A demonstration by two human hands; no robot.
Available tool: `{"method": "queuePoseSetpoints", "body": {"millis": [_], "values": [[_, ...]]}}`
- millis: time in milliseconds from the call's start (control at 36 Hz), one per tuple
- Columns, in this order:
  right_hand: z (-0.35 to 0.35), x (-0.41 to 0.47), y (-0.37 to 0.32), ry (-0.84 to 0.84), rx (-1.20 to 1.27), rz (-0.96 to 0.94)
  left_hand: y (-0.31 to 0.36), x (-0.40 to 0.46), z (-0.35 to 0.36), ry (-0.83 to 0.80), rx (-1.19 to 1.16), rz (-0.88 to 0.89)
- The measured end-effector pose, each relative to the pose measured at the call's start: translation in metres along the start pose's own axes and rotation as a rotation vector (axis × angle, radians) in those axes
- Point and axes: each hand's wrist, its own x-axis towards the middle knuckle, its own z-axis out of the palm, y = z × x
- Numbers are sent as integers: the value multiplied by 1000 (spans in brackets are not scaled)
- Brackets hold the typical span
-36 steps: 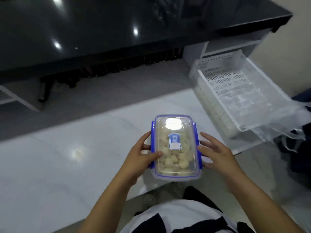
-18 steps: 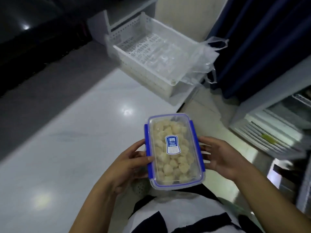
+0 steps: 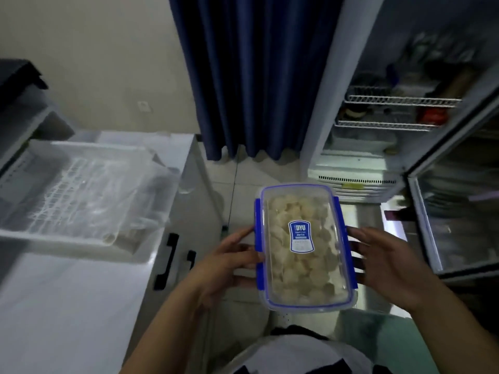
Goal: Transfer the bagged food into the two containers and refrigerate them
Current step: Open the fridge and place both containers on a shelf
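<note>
container (image 3: 302,247) between hands | basket (image 3: 67,238) left | fridge (image 3: 378,147) right-ahead

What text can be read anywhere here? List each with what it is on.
"DYU": top line of the blue label on the clear lid of the container.
Smaller lines below it on that label: too blurred to read.
Fridge shelves and door: nothing legible.
</note>
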Motion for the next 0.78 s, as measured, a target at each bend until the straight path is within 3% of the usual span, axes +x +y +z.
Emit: {"method": "queuePoseSetpoints", "body": {"millis": [139,361,778], "values": [[-61,4,-31,18,65,-81,35,60,46,-105,103,-22],[-116,20,-73,109,-86,-173,69,142,103,-140,216,-65],[-238,106,-219,447,-74,-236,136,368,211,-193,295,-138]]}}
